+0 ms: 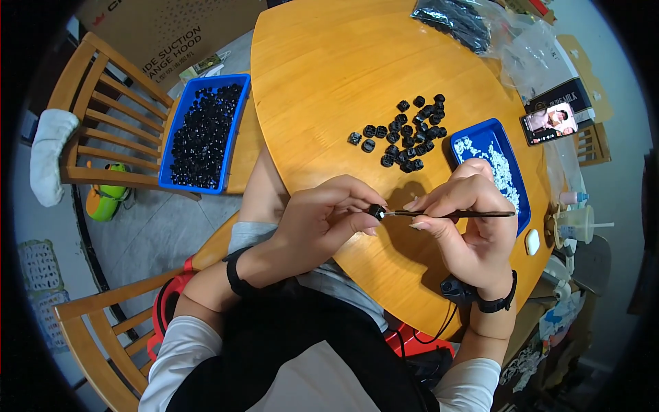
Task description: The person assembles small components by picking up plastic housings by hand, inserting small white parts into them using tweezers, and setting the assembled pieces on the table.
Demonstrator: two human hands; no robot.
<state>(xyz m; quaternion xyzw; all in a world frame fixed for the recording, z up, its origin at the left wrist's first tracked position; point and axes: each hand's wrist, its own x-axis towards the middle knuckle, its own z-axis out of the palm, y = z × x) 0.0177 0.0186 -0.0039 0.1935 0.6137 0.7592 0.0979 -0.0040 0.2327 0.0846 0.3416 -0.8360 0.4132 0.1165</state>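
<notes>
My left hand (pixel 322 216) pinches a small black plastic part (pixel 376 211) between thumb and fingertips over the near edge of the round wooden table (pixel 316 82). My right hand (pixel 467 220) grips a thin black tool (pixel 453 214) like a pen, its metal tip touching the black part. A loose pile of several similar black parts (pixel 408 134) lies on the table beyond my hands. To the right of the pile, a blue tray (pixel 473 134) holds small white pieces (pixel 498 168).
A second blue tray (pixel 171 158) full of black parts rests on a wooden chair (pixel 103 103) to the left. Clear plastic bags (pixel 480 27), a phone (pixel 549 122) showing video and a plastic cup (pixel 573 223) crowd the table's right side. Another chair (pixel 103 323) stands lower left.
</notes>
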